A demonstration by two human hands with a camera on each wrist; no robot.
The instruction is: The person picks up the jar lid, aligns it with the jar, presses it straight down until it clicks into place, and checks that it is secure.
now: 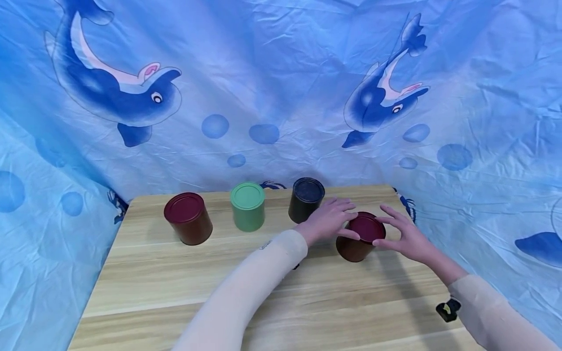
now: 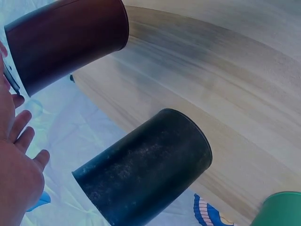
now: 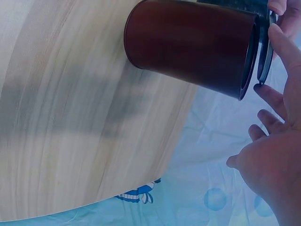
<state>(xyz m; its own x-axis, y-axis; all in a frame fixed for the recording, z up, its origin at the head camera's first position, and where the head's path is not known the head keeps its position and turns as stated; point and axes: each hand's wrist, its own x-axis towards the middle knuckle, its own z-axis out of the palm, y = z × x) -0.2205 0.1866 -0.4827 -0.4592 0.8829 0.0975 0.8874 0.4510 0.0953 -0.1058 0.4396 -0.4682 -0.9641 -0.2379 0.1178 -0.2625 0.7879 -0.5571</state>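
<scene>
A dark red round lid (image 1: pixel 367 226) is held between my two hands at the mouth of a dark red can (image 1: pixel 352 249) on the right side of the table. In the right wrist view a thin gap shows between the lid (image 3: pixel 266 59) and the can's rim. My left hand (image 1: pixel 330 219) grips the lid's left edge, reaching past a black can (image 1: pixel 303 207). The opposite edge is gripped by my right hand (image 1: pixel 408 237), thumb and fingers spread around it. What the can contains is hidden.
A green lidded can (image 1: pixel 248 217) and another dark red lidded can (image 1: pixel 191 224) stand further left. All sit on a wooden table (image 1: pixel 175 287). Behind its back edge hangs a blue curtain (image 1: pixel 281 87) printed with dolphins.
</scene>
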